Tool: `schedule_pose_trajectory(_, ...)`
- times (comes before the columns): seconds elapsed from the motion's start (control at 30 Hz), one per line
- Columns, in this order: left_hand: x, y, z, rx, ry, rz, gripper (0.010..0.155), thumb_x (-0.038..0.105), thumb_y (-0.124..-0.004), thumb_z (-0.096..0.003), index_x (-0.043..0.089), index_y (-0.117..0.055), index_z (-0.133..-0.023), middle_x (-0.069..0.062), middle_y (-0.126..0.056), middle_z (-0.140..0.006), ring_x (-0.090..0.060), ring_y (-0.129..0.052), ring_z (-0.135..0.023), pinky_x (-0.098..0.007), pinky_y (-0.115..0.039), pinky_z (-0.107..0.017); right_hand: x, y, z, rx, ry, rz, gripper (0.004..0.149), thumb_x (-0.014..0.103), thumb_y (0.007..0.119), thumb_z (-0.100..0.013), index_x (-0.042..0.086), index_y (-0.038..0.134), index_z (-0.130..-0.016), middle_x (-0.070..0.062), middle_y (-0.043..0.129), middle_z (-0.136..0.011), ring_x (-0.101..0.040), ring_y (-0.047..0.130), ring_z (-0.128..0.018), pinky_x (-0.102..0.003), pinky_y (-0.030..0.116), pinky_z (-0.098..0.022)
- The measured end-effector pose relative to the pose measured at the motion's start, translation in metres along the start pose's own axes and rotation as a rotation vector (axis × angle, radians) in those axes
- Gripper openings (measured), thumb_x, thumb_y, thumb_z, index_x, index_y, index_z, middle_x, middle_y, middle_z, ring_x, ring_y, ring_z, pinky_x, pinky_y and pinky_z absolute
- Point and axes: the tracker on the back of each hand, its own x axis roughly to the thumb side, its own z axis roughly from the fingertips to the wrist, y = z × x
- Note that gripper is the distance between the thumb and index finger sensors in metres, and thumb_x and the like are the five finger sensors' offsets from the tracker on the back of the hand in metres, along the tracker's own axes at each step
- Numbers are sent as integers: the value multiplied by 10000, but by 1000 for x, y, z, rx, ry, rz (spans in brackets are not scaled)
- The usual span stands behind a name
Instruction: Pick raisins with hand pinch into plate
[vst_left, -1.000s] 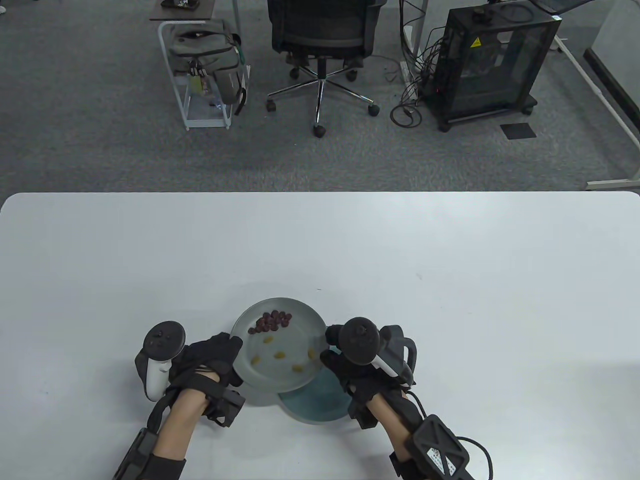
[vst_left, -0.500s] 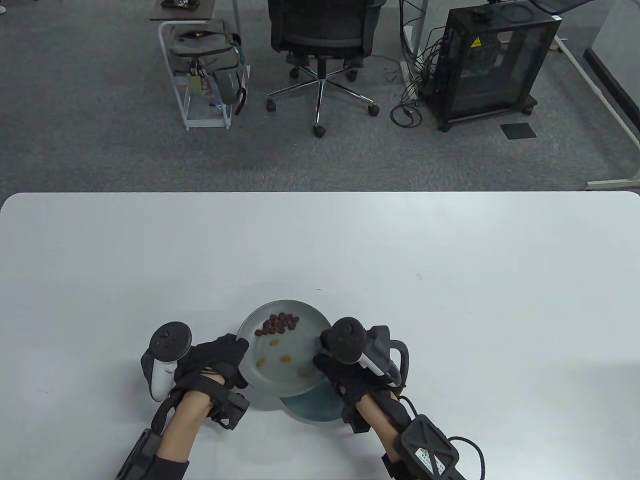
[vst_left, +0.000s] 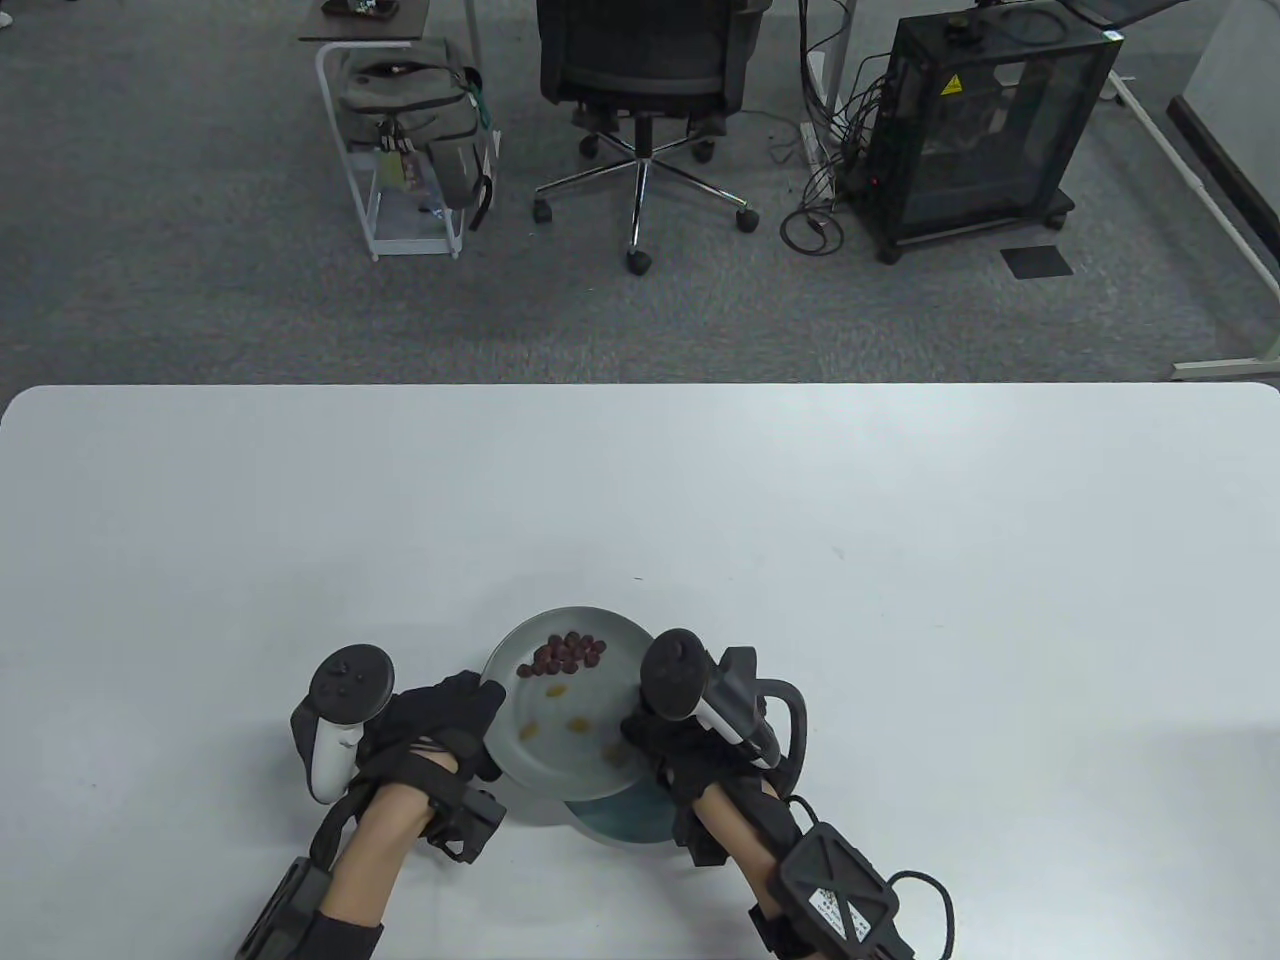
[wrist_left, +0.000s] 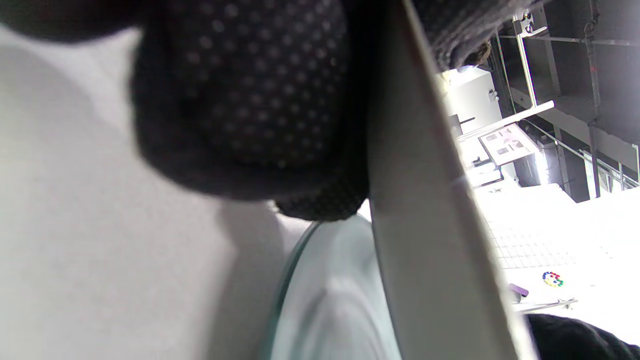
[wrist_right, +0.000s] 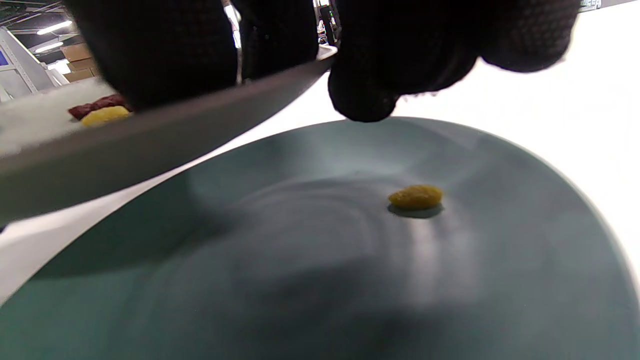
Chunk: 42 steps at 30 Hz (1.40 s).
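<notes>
A grey plate (vst_left: 545, 770) is held above the table by both hands. It carries a cluster of dark red raisins (vst_left: 567, 652) and a few yellow raisins (vst_left: 578, 724). My left hand (vst_left: 487, 705) grips its left rim, my right hand (vst_left: 638, 735) grips its right rim. A teal plate (vst_left: 628, 822) lies on the table under it, mostly covered. In the right wrist view my fingers (wrist_right: 370, 75) clasp the grey rim (wrist_right: 150, 145) over the teal plate (wrist_right: 300, 275), which holds one yellow raisin (wrist_right: 416, 196). In the left wrist view my fingers (wrist_left: 240, 100) hold the grey plate (wrist_left: 430, 225).
The white table (vst_left: 900, 600) stretches far and to both sides of the plates. Beyond its far edge stand an office chair (vst_left: 640, 80), a rack with a bag (vst_left: 410, 120) and a black cabinet (vst_left: 980, 120).
Both hands have moved with the grey plate a little toward the near edge. The plate now covers more of the teal plate, and the raisins on it have shifted slightly.
</notes>
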Motion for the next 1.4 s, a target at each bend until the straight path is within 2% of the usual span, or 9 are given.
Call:
schedule_pose_trajectory(0.23,0,-1,0,-6,5,-2,511,319,-776,-497,-104,-785,-784,-145,-1124,-505,-247,-1086,-148,-398,-856,-149,2,1,-1,-7,3,19,474,436,984,-392,206,895,-797,-211,936,-797,-405,887,-605,-523,785,-475)
schedule_pose_trajectory(0.47,0,-1,0,-7,5,-3,512,320,-776,-497,-102,-785,-787,-147,-1125,-507,-247,-1087,-150,-398,-856,-150,2,1,-1,-11,1,2,466,386,984,-399,150,872,-786,-217,935,-785,-404,883,-598,-527,780,-472)
schedule_pose_trajectory(0.77,-2,-2,0,-7,29,9,510,320,-775,-497,-103,-787,-783,-142,-1127,-507,-242,-1090,-150,-397,-858,-145,-5,-1,-2,-23,-9,-50,469,403,968,-406,135,857,-775,-187,934,-814,-395,889,-630,-514,792,-481)
schedule_pose_trajectory(0.9,-3,3,-1,9,33,28,510,320,-774,-498,-103,-787,-783,-141,-1127,-506,-242,-1090,-149,-397,-858,-147,-11,-11,3,-70,-16,-132,469,403,960,-410,129,855,-775,-198,910,-849,-411,874,-663,-514,786,-491)
schedule_pose_trajectory(1.03,-5,5,-2,16,33,29,512,322,-772,-498,-102,-785,-784,-137,-1126,-509,-239,-1091,-152,-395,-859,-148,-18,-24,9,-130,-23,-212,483,408,967,-396,118,863,-767,-177,937,-805,-394,896,-622,-509,797,-477)
schedule_pose_trajectory(1.2,-5,8,-1,35,38,40,512,321,-773,-498,-104,-785,-783,-142,-1126,-509,-241,-1091,-152,-396,-858,-148,-29,-34,12,-113,-8,-216,467,410,958,-412,129,861,-771,-169,944,-776,-378,895,-604,-505,795,-471)
schedule_pose_trajectory(1.4,-6,14,1,62,40,60,513,321,-772,-498,-106,-784,-781,-139,-1126,-508,-241,-1090,-151,-395,-858,-147,-43,-34,9,-80,20,-217,481,406,964,-407,113,863,-775,-164,952,-747,-368,898,-579,-503,794,-460)
